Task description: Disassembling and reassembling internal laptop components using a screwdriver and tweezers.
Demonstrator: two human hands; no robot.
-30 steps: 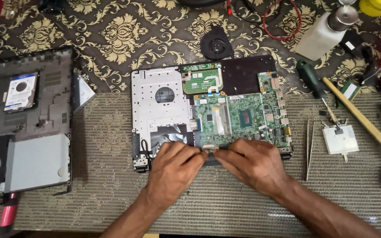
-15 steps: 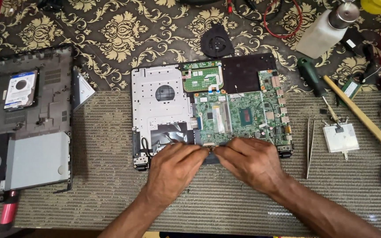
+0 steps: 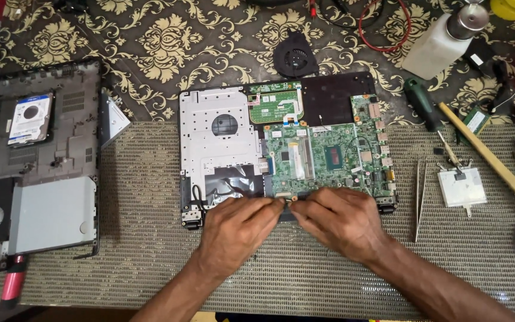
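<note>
Closest to the camera, the left hand [image 3: 236, 229] and the right hand [image 3: 341, 217] sit side by side, almost touching, at the 6 o'clock edge of the opened laptop [image 3: 222, 155]. Both sets of fingertips are pinched close together on a small part at the near rim of the green motherboard [image 3: 323, 158]. The part is too tiny and too covered to name, so I cannot tell if they truly grip it.

It looks like the taking-apart is well along. The laptop's bottom cover [image 3: 43, 161] already lies off at 9 o'clock, with a hard drive [image 3: 30, 118] resting on it. The round black fan [image 3: 295, 55] is out too, lying at 12 o'clock. The motherboard sits in place in the case, so the board and its small plugs seem to be what is left.

At 3 o'clock lie tweezers [image 3: 419, 197] and a green-handled screwdriver [image 3: 423, 106]. Farther off at 1 o'clock stands a white bottle [image 3: 442, 42].
</note>
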